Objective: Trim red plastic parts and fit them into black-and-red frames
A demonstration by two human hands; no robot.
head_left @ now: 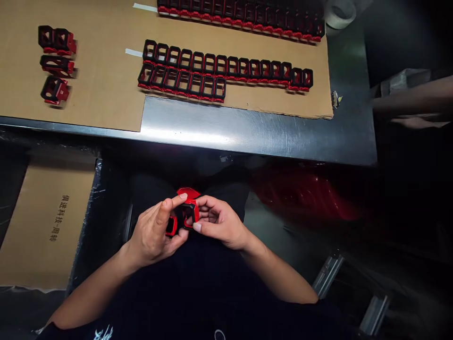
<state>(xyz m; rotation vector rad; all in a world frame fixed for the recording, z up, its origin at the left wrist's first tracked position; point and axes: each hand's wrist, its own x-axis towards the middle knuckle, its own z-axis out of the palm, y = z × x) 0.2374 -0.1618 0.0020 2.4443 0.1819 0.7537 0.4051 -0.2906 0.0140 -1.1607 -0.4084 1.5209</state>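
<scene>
Below the table edge, over my lap, both hands close around a small red and black plastic part (186, 211). My left hand (155, 232) pinches it from the left, with the forefinger laid over the red top piece. My right hand (216, 220) grips it from the right, thumb under the black frame. On the cardboard sheet (106, 89) on the table lie rows of the same red and black frame parts (219, 71), set side by side.
Three more frame parts (56, 63) lie apart at the cardboard's left end, and another long row (244, 14) runs along the far edge. The steel table (247, 130) shows bare metal in front. A cardboard box (46, 222) stands lower left. Another person's arm (414, 106) reaches in at right.
</scene>
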